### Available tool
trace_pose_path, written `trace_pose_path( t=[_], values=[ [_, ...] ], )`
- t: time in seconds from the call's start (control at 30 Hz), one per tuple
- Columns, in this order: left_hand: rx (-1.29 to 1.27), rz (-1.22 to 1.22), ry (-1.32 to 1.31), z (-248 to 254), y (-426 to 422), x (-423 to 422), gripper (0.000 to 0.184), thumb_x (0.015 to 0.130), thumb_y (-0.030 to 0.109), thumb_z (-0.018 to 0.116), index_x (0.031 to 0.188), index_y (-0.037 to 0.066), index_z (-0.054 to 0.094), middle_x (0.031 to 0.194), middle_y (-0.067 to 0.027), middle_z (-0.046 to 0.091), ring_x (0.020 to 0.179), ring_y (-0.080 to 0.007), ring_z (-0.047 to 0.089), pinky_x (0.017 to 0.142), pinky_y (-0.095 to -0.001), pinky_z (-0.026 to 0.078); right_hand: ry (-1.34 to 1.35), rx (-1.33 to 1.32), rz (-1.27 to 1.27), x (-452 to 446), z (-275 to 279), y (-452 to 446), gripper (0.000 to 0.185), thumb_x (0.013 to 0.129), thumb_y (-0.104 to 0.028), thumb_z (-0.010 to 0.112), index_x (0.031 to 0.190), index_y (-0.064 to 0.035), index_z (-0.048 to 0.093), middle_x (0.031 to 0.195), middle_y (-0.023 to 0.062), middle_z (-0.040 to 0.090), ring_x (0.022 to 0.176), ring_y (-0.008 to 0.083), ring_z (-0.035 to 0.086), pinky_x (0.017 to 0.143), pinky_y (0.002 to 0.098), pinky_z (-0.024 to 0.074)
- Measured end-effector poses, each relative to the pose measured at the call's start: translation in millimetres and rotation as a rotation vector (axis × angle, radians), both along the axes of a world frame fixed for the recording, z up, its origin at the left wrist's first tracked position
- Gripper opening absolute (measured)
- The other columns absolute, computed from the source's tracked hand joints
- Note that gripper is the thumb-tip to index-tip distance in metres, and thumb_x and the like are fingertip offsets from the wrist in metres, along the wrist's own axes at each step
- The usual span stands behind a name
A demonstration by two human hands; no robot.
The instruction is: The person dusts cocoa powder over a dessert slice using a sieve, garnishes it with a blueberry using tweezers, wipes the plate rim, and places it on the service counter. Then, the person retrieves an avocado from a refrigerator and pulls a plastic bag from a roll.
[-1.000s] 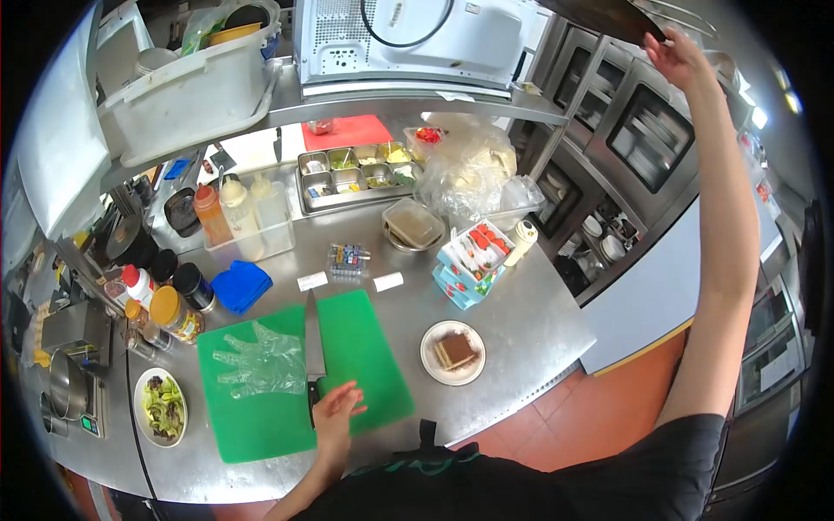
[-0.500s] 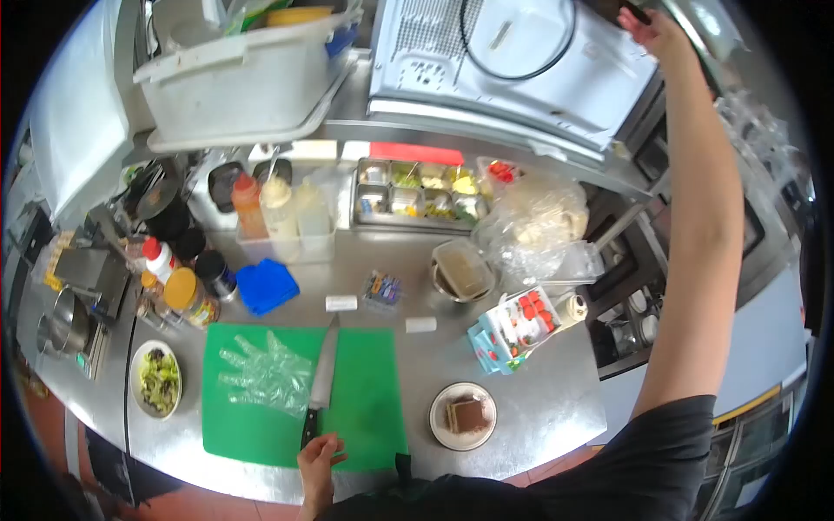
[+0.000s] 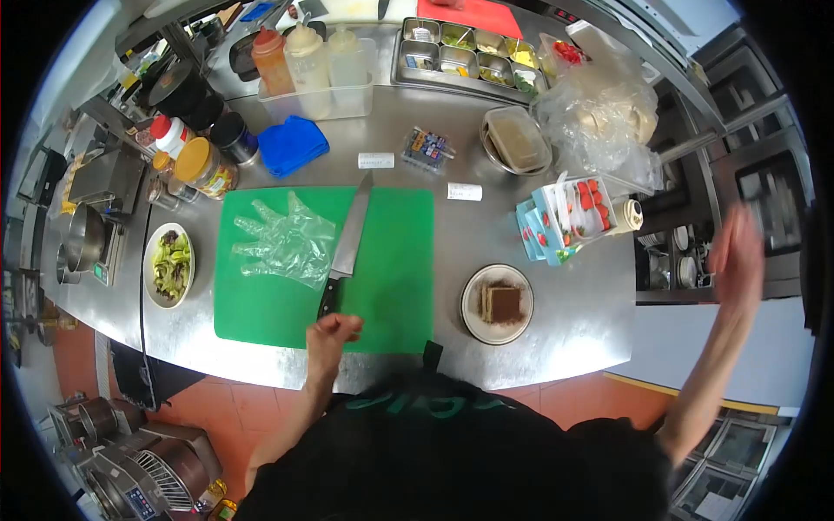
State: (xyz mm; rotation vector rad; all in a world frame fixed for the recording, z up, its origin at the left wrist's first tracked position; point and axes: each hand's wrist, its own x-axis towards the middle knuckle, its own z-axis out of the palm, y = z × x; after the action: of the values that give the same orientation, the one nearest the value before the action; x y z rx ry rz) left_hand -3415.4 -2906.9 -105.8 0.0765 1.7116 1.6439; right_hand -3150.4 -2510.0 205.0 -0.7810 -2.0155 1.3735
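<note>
My left hand (image 3: 334, 332) is closed, with its fingers curled and nothing visible in them. It hovers at the lower edge of the green cutting board (image 3: 395, 260), just below the black handle of a chef's knife (image 3: 347, 243). A clear plastic glove (image 3: 291, 240) lies flat on the board, left of the blade. Out to the right, past the counter's edge, my right hand (image 3: 737, 252) is raised and blurred; its fingers look stretched out and hold nothing visible. A plate (image 3: 472, 323) with a cocoa-dusted square of cake (image 3: 501, 305) stands right of the board.
Left of the board is a bowl of salad (image 3: 171, 265). Jars (image 3: 206, 168), a blue cloth (image 3: 293, 146) and squeeze bottles (image 3: 308, 69) stand behind. Further right are a strawberry box (image 3: 543, 226), a lidded container (image 3: 517, 139) and a steel tray of ingredients (image 3: 460, 61).
My right hand has come down from the upper shelf to the right side. My view has tilted downward, so the shelf has mostly left view. My left hand stays near the knife handle.
</note>
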Motion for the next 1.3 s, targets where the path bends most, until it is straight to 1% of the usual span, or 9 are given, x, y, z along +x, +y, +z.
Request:
trace_pose_path(
  t=[0.1, 0.13, 0.2, 0.4, 0.7, 0.77, 0.93, 1.13, 1.3],
  values=[
    [-0.118, 0.026, 0.176, 8, 16, -39, 0.023, 0.085, 0.02, 0.059, 0.078, 0.0, 0.067, 0.07, -0.0043, 0.064, 0.065, -0.0106, 0.058, 0.061, -0.0233, 0.046, 0.32, -0.321, -0.463, 186, -160, -66, 0.019, 0.085, -0.027, 0.059, 0.094, -0.012, 0.052, 0.065, -0.004, 0.049, 0.054, 0.0045, 0.042, 0.043, 0.0174, 0.0319],
    [-0.166, -0.06, 0.307, 5, 24, -59, 0.023, 0.086, 0.021, 0.058, 0.082, 0.0, 0.067, 0.07, -0.0045, 0.064, 0.065, -0.01, 0.058, 0.06, -0.0241, 0.046, 0.074, -0.364, -0.659, 230, -220, -86, 0.022, 0.084, -0.025, 0.06, 0.097, -0.0092, 0.053, 0.065, -0.001, 0.052, 0.054, 0.0073, 0.045, 0.046, 0.0199, 0.0359],
    [-0.175, -0.207, 0.579, -3, 49, -90, 0.024, 0.084, 0.023, 0.059, 0.088, 0.0, 0.065, 0.069, -0.0068, 0.063, 0.064, -0.0119, 0.059, 0.058, -0.0276, 0.046, -1.224, 0.195, -0.205, 259, -274, -140, 0.029, 0.081, -0.021, 0.061, 0.103, -0.0038, 0.056, 0.065, 0.005, 0.057, 0.055, 0.0127, 0.052, 0.054, 0.025, 0.044],
    [-0.303, -0.299, 1.083, -25, 161, -127, 0.026, 0.073, 0.023, 0.066, 0.09, 0.004, 0.063, 0.071, -0.0138, 0.062, 0.069, -0.0309, 0.062, 0.06, -0.0368, 0.048, -0.514, 0.254, -0.105, 16, -229, -164, 0.021, 0.075, -0.012, 0.069, 0.092, -0.0012, 0.064, 0.087, 0.0123, 0.066, 0.076, 0.0201, 0.064, 0.069, 0.0292, 0.0495],
    [-0.05, -0.392, 0.463, -23, 139, -57, 0.026, 0.079, 0.016, 0.062, 0.1, 0.0, 0.062, 0.089, -0.0126, 0.066, 0.081, -0.0168, 0.063, 0.073, -0.0284, 0.048, -0.428, 0.871, 0.126, -297, -311, -21, 0.098, 0.063, -0.037, 0.076, 0.138, -0.0085, 0.019, 0.131, 0.024, 0.034, 0.116, 0.038, 0.036, 0.095, 0.0444, 0.0342],
    [-0.093, -0.411, 0.372, -15, 120, -52, 0.025, 0.081, 0.016, 0.061, 0.099, -0.001, 0.062, 0.092, -0.0131, 0.065, 0.085, -0.0175, 0.062, 0.076, -0.0275, 0.047, -0.799, 0.853, 0.215, -337, -327, 4, 0.114, 0.057, -0.045, 0.077, 0.142, -0.0133, 0.008, 0.132, 0.0242, 0.03, 0.118, 0.0375, 0.032, 0.097, 0.0479, 0.0314],
    [0.041, -0.232, 0.004, -32, 101, -50, 0.036, 0.085, 0.028, 0.06, 0.107, 0.0, 0.058, 0.097, -0.0141, 0.064, 0.089, -0.0225, 0.061, 0.083, -0.0329, 0.046, -0.894, 0.714, 0.408, -361, -337, 10, 0.108, 0.057, -0.043, 0.072, 0.142, -0.0187, 0.011, 0.12, 0.022, 0.039, 0.115, 0.0354, 0.036, 0.094, 0.0459, 0.0333],
    [0.661, -0.102, -0.802, 15, 129, -52, 0.07, 0.081, 0.062, 0.045, 0.124, 0.006, 0.043, 0.115, -0.0136, 0.054, 0.102, -0.0243, 0.054, 0.086, -0.0397, 0.045, -0.386, 0.738, 0.909, -268, -208, -118, 0.097, 0.056, -0.035, 0.072, 0.138, -0.0108, 0.026, 0.117, 0.0204, 0.04, 0.11, 0.0341, 0.039, 0.094, 0.0435, 0.033],
    [0.834, -0.007, -1.007, 52, 85, -24, 0.068, 0.083, 0.063, 0.04, 0.127, 0.011, 0.041, 0.122, -0.0105, 0.049, 0.112, -0.0282, 0.046, 0.094, -0.0438, 0.039, -0.361, 0.753, 0.762, -220, -187, -193, 0.101, 0.057, -0.04, 0.076, 0.136, -0.004, 0.025, 0.127, 0.0227, 0.034, 0.118, 0.0369, 0.035, 0.097, 0.0465, 0.0304]
  ],
)
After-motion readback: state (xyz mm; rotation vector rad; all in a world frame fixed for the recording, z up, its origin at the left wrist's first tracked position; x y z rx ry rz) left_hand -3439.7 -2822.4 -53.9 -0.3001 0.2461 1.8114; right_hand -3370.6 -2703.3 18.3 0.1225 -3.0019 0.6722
